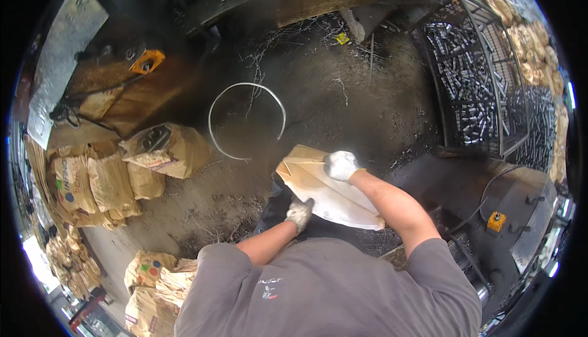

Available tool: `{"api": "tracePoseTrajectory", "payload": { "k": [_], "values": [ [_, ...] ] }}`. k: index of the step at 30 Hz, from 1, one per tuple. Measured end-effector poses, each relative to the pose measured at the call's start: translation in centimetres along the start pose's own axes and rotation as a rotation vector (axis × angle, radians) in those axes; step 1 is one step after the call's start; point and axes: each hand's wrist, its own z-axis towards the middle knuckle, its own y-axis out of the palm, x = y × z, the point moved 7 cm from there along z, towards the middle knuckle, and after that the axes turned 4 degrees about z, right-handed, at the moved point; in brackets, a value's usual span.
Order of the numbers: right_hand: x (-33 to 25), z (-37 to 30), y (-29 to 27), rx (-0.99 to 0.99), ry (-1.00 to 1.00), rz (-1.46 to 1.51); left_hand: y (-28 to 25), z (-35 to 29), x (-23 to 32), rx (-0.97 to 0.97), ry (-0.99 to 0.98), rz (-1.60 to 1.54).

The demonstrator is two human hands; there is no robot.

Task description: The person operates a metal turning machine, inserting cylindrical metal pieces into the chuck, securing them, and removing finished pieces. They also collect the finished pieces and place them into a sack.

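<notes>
A paper sack [327,193], tan at its far end and pale along its near side, lies across my lap. My left hand [300,214], in a grey-white work glove, grips the sack's near left edge, with the thumb on top and the other fingers hidden. My right hand [342,165], in a whiter glove, is closed on the sack's far right edge. The sack looks flat and creased, and whether anything is inside cannot be seen.
A thin metal hoop [283,107] lies on the dark, shaving-strewn floor ahead. Filled paper sacks [113,184] stand at the left, one open-topped sack [177,153] among them. At the right are a wire-mesh bin [468,79] of metal pieces and a machine with a yellow switch box [496,221].
</notes>
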Motion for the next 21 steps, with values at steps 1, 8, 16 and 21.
{"api": "tracePoseTrajectory", "payload": {
  "k": [1,8,16,21],
  "values": [
    [-1.5,1.0,0.1,0.007,0.026,0.048,-2.9,-1.0,0.4,0.079,-0.059,-0.031],
    [-10.3,7.4,-1.9,0.06,0.119,0.186,-13.5,4.7,3.2,0.264,0.062,-0.62],
    [-16.2,12.9,-6.0,0.068,0.273,0.237,-20.0,12.1,8.5,0.075,0.109,-0.682],
    [-13.3,19.2,-8.3,0.268,0.304,0.371,-22.0,18.3,5.6,0.217,-0.071,-0.972]
  ]
}}
